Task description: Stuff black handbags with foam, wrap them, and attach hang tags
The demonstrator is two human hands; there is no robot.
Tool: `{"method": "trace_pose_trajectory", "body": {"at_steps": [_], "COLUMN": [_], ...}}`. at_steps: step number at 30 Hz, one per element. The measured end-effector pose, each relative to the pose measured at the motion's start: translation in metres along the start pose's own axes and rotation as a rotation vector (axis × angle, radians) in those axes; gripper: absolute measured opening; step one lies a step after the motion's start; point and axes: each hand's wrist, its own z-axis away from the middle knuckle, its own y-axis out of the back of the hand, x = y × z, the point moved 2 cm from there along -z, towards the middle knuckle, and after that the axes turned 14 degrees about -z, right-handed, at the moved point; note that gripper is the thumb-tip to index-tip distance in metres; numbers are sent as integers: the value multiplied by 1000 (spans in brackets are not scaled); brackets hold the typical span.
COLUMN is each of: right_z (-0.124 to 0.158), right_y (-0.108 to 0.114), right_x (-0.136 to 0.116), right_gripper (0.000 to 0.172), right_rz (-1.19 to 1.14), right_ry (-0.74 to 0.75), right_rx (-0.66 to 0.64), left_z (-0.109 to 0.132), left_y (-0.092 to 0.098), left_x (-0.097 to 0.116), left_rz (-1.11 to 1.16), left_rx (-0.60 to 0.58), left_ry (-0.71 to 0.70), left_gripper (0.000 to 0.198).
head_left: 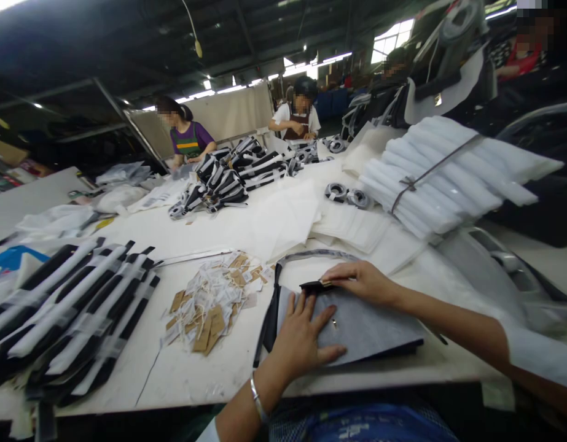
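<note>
So, bag (379,331) beneath both hands (298,337).

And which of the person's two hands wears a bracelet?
The left hand: a silver bracelet circles its wrist, while the right hand shows none.

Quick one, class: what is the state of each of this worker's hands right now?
Left hand: open, spread on the bag.
Right hand: closed, pinching a black tab.

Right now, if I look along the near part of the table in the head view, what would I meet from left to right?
Wrapped black-and-white strips, pile of tags, grey-covered bag with left hand and right hand on it, plastic-wrapped item.
</note>
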Motion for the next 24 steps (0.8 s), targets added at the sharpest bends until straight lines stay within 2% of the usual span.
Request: {"method": "trace_pose_trajectory", "body": {"at_steps": [2,7,11,16,18,20,22,24], "right_z": [23,56,60,56,55,56,56,56], "right_y": [-10,-29,-32,-34,-34,-35,-36,-36], "right_x": [2,26,31,21,17,15,14,15], "right_gripper": [24,24,22,16,14,13,11,14], "right_rz": [45,171,171,129,144,161,171,186], "right_ry": [86,140,152,99,79,62,51,53], "right_rx": [-74,-172,-185,-195,-187,-192,-210,-221], "left_z": [0,2,3,4,7,11,16,19], "left_y": [0,2,6,7,4,-1,-5,-6], "left_x": [1,5,8,9,11,15,20,26], "left_rz": [-13,-46,-68,-96,-120,-157,-188,-192], "left_rx": [31,68,91,86,118,213,380,520], "left_ry": [-8,-6,-10,-4,11,48,62,-50], "left_gripper": [80,79,74,71,73,75,72,53]}}
